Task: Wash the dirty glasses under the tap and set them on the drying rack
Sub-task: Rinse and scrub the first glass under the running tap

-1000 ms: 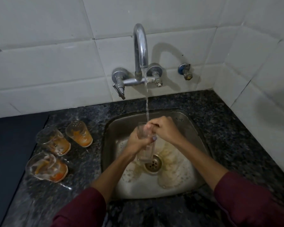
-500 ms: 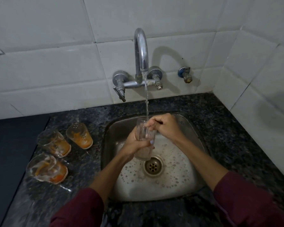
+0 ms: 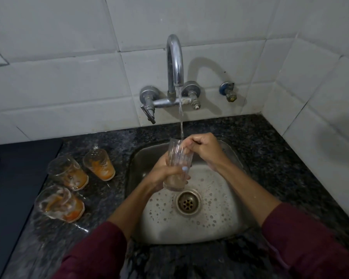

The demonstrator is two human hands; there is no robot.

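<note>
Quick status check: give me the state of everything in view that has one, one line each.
Tap: running, stream falling into the held glass.
Held glass: upright over the sink, mostly rinsed clear.
Left hand: grips the glass low down.
Right hand: fingers curled over the rim.
Three dirty glasses: upright on the counter, orange residue inside.
Sink: wet, bubbly, drain unplugged.

1. The worktop (image 3: 260,150) is dark speckled stone, running into a corner of white wall tiles.
2. A steel sink (image 3: 226,218) is set into it, its basin wet and beaded with drops.
3. Left of the sink stand three glasses with orange residue: one (image 3: 99,165) nearest the sink, another (image 3: 68,172) just beside it, the third (image 3: 59,204) nearer the front edge.
4. A dark flat panel (image 3: 12,178) lies at the far left.
</note>
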